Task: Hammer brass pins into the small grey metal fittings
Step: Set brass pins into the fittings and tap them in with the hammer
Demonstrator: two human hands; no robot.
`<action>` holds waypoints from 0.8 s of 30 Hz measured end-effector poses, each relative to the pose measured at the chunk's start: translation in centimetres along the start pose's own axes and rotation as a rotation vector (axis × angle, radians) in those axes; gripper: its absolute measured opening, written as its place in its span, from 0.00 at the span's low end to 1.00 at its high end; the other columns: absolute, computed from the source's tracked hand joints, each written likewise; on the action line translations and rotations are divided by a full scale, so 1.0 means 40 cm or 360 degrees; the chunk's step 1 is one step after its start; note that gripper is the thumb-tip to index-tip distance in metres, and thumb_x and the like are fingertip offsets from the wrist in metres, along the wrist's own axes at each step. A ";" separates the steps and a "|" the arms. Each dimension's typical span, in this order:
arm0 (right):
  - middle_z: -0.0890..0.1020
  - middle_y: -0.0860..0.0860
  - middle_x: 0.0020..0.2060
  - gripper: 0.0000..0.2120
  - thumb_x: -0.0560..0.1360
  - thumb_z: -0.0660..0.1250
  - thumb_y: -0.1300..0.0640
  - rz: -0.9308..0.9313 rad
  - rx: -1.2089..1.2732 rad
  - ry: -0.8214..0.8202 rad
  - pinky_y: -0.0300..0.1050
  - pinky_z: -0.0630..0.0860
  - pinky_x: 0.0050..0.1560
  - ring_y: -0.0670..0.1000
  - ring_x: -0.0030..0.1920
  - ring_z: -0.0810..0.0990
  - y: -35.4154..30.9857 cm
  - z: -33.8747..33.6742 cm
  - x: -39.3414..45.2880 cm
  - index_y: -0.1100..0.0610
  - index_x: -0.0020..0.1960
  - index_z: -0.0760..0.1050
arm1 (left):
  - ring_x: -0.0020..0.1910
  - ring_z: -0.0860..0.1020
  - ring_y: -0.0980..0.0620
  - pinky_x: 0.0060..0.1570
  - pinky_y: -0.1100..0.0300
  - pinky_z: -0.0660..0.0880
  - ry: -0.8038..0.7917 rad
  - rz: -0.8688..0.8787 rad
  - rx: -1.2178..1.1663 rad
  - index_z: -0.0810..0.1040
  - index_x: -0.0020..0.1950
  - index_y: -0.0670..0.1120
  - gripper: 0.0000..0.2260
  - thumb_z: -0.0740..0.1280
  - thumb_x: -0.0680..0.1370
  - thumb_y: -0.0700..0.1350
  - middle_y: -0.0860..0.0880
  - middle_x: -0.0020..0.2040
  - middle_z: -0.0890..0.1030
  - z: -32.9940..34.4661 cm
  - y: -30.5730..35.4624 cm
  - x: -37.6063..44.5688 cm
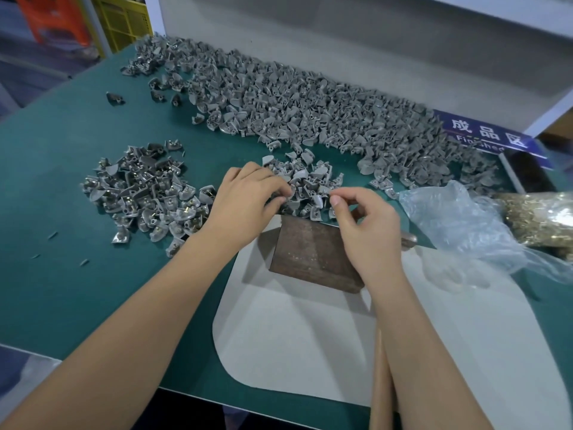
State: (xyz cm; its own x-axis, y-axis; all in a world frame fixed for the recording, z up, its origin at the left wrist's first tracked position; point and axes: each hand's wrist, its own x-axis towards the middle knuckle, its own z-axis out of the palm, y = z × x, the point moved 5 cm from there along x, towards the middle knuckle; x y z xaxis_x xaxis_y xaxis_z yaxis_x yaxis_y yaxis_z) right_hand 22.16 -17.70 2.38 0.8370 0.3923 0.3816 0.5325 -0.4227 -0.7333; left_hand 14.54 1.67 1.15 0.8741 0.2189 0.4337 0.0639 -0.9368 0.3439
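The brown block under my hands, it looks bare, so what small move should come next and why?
Probably bring one grey fitting from the small pile at your fingertips back onto the brown block. Both the left hand and right hand are at that pile, the block's top shows nothing on it, and the bag of brass pins lies just to the right for the following step.
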 end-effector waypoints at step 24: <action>0.86 0.40 0.46 0.11 0.80 0.71 0.60 -0.0262 0.0454 0.0109 0.48 0.83 0.50 0.50 0.49 0.86 -0.083 -0.013 -0.020 0.42 0.54 0.82 | 0.66 0.80 0.49 0.60 0.57 0.79 0.0122 -0.0240 -0.1957 0.75 0.65 0.42 0.10 0.62 0.84 0.35 0.45 0.66 0.81 -0.002 0.113 -0.042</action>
State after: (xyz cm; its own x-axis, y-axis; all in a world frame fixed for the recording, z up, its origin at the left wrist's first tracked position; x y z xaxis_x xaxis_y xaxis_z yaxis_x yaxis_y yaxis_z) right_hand 19.79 -17.01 4.81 0.7544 0.3764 0.5378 0.6125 -0.1089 -0.7830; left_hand 13.32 -2.92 2.04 0.8641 0.3567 0.3552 -0.3685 -0.0325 0.9290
